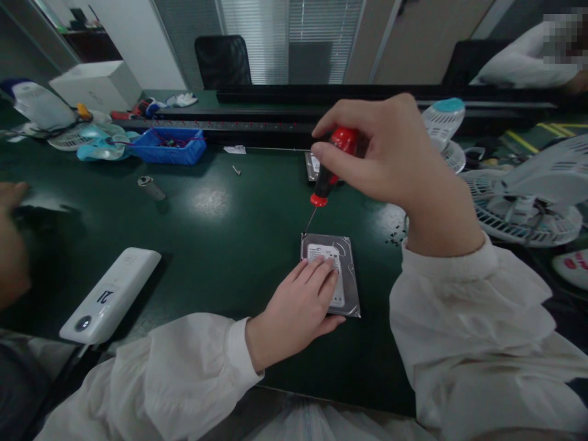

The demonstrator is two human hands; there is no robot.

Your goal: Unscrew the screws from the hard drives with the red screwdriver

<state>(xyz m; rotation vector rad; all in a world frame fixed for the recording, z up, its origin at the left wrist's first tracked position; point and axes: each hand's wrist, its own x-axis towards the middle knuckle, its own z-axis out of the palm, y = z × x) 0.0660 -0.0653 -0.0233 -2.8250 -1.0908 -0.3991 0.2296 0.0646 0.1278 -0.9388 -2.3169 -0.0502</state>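
A hard drive [350,288] with a white label lies flat on the dark green table in front of me. My left hand [303,294] rests on it, fingers stretched out over the label and thumb along its near edge. Above the drive, my right hand [372,150] grips a red and black screwdriver [326,171] by its handle. The screwdriver is tilted, its thin shaft running down to the drive's far left corner. Whether the tip sits in a screw is too small to tell. Behind the screwdriver, another hard drive [312,168] is partly hidden by my right hand.
Small dark screws [395,236] lie right of the drive. A white power bank [110,297], a metal cylinder [151,187] and a blue bin [172,147] are on the left. Disassembled white fans [523,202] crowd the right. Another person's hand [11,245] shows at the left edge.
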